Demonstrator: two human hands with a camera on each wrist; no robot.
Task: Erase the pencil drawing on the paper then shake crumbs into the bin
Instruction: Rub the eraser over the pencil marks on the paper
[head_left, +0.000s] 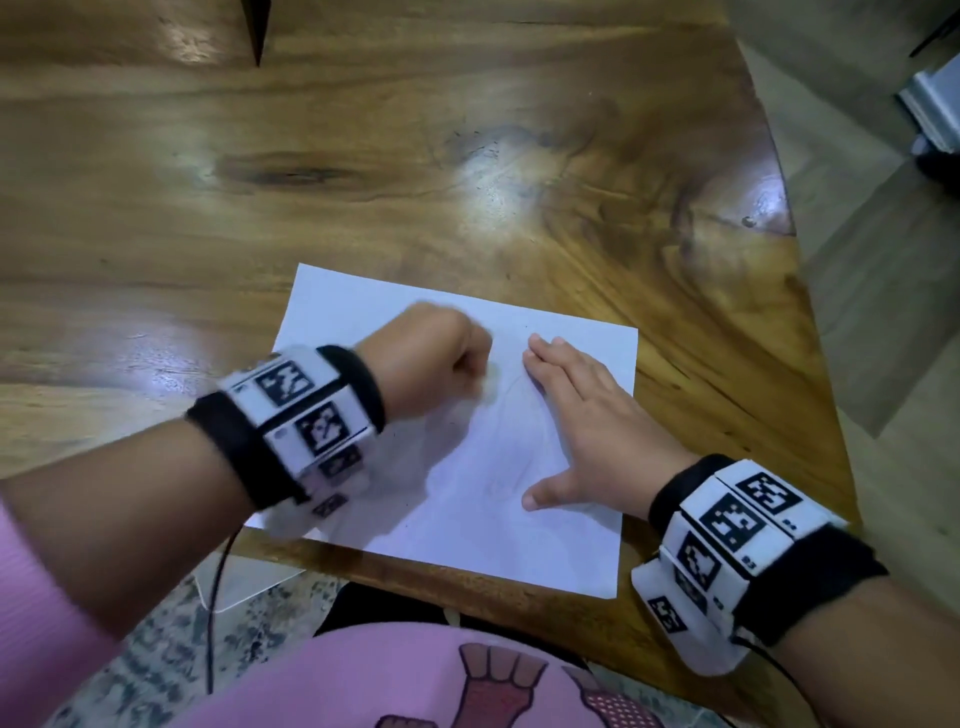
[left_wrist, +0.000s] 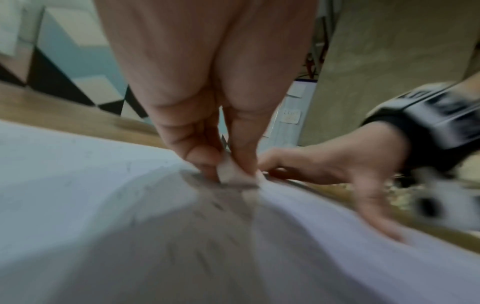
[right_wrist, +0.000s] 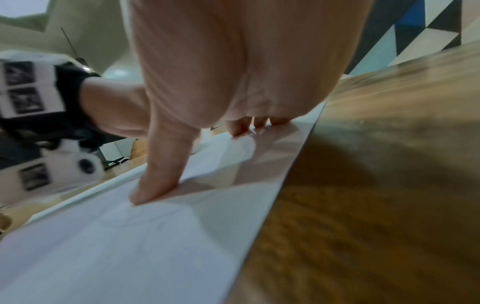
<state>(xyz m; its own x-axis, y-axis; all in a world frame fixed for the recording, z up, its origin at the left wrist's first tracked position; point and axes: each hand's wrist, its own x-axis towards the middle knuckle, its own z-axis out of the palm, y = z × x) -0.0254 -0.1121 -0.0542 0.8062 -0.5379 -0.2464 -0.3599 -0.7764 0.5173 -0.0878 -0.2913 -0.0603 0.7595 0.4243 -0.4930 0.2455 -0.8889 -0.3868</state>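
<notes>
Head view first: a white sheet of paper (head_left: 467, 426) is laid on the wooden tabletop (head_left: 363, 171), close to its near edge, with one near corner hanging past that edge. At about nine o'clock of the sheet's centre the left hand (head_left: 436, 358) is curled into a fist, and in the left wrist view a small pale eraser (left_wrist: 228, 170) is seen pinched between its thumb and fingers (left_wrist: 194, 148), its lower end pressed onto the paper where dark pencil strokes (left_wrist: 207, 181) are smeared. At three o'clock the right hand (head_left: 587, 431) is spread flat with straight fingers and the thumb splayed toward six o'clock, nothing being gripped; the sheet is presumably pinned this way so that it is not dragged or creased under the rubbing. Faint pencil lines (head_left: 506, 415) are left between the two hands, so the erasing is judged unfinished (blur on the left wrist suggests rubbing in progress). No bin can be made out in any view, and the crumbs are too small to be told.
</notes>
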